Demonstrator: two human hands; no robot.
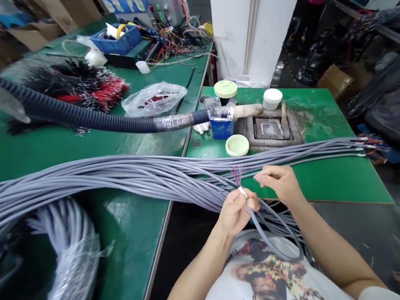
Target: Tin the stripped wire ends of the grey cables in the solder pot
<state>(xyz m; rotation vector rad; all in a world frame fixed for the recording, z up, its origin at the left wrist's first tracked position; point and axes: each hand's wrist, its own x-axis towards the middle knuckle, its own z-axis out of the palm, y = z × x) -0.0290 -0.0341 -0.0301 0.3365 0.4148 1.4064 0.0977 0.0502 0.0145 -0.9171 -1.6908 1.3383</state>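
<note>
My left hand [236, 210] is closed around a grey cable [256, 224] just below its stripped end. Thin coloured wires [237, 175] fan upward from a white band at that end, and the cable loops down in front of my shirt. To the right of the wires, apart from them, my right hand [283, 182] has thumb and fingertips pressed together; nothing shows between them. Behind both hands runs a long bundle of grey cables [139, 171], whose stripped ends [372, 143] lie at the right.
A solder pot [270, 127] sits beyond the bundle, with a ribbed hose [113, 125] ending above it. Around it are a pale lid [237, 145], a white tub [272, 99] and a blue box [222, 127]. A wrapped cable coil [74, 254] lies left.
</note>
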